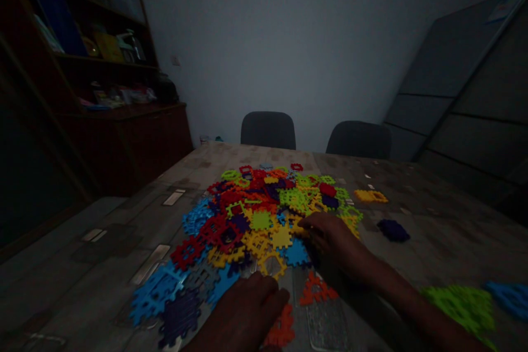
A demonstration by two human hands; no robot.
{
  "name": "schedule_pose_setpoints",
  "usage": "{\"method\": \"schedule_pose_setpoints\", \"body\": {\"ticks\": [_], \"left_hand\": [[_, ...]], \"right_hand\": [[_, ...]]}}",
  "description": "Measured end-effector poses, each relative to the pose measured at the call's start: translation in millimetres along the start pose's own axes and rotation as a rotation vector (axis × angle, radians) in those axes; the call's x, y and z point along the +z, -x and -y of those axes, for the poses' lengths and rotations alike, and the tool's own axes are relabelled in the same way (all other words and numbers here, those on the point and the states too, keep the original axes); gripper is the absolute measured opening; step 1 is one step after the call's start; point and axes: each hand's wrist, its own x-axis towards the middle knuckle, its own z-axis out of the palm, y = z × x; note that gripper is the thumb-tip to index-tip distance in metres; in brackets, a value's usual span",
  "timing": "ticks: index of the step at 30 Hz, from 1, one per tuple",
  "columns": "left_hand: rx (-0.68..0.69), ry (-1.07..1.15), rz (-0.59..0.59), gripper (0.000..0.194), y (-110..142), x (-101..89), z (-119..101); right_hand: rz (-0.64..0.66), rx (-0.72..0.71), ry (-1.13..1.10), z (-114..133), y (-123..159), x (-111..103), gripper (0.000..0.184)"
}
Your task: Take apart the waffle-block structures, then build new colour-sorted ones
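Reaching into pile of notched plastic pieces (261,220) on counter (111,291), apparently picking through. Bending fingers of right hand (336,237) narrowly at yellow piece (295,225); gripping or merely touching, cannot tell. Curling left hand (247,308) beside orange piece (284,329), hiding palm; cannot confirm any hold. Calling, in judgement, for firm edge pinch, avoiding dragging overlapping neighbours.

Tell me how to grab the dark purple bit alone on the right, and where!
Pinch the purple bit by its bumpy left and right edges, coming from above with the right hand. It lies low on the table, away from the pile, so fingers should fit around it.
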Motion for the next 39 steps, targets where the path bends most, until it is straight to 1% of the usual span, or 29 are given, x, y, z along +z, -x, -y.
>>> {"method": "schedule_pose_setpoints", "body": {"ticks": [4, 7, 9, 11, 13, 17, 20, 23, 26, 29, 32, 36, 39], "left_hand": [[0.034, -0.072, -0.042, 0.05, -4.0, 12.5, 5.7], [0.058, -0.16, -0.105, 0.036, -6.3, 23.9, 9.8], [0.081, -0.21, -0.145, 0.03, -7.7, 30.3, 12.2], [0.106, -0.227, -0.191, 0.025, -9.4, 36.1, 14.3], [0.12, -0.234, -0.233, 0.021, -11.2, 42.4, 16.2], [0.106, -0.232, -0.311, 0.028, -12.9, 54.4, 20.6], [0.122, -0.197, -0.312, 0.03, -11.4, 54.4, 22.4], [0.133, -0.186, -0.28, 0.033, -9.0, 45.5, 20.2], [0.117, -0.172, -0.201, 0.033, -7.0, 32.8, 14.6], [0.085, -0.157, -0.095, 0.037, -6.2, 21.9, 9.8], [0.057, -0.093, -0.029, 0.05, -7.0, 17.9, 9.5], [0.032, -0.021, -0.022, 0.069, -6.6, 20.8, 12.9], [0.0, 0.073, -0.021, 0.095, 2.5, 15.8, 13.4]], "right_hand": [[0.117, -0.053, 0.092, 14.0, -63.7, 6.0, 0.028], [0.201, -0.027, 0.155, 22.4, -95.3, 14.5, 0.019], [0.247, 0.013, 0.194, 26.4, -107.7, 17.6, 0.015], [0.287, 0.045, 0.224, 28.4, -115.2, 18.0, 0.024], [0.327, 0.061, 0.244, 28.7, -120.0, 16.5, 0.028], [0.371, 0.065, 0.259, 28.1, -124.1, 11.9, 0.028], [0.321, 0.066, 0.27, 29.7, -118.5, 8.5, 0.031], [0.207, 0.07, 0.297, 30.8, -104.4, 3.9, 0.035], [0.11, 0.078, 0.333, 27.8, -86.0, -2.6, 0.036], [0.067, 0.098, 0.353, 21.2, -65.7, -9.2, 0.03], [0.057, 0.115, 0.346, 14.7, -42.0, -13.6, 0.031], [0.053, 0.094, 0.239, 8.4, -3.0, -16.1, 0.031], [0.052, 0.072, 0.098, 8.0, 26.8, -13.8, 0.032]]}}
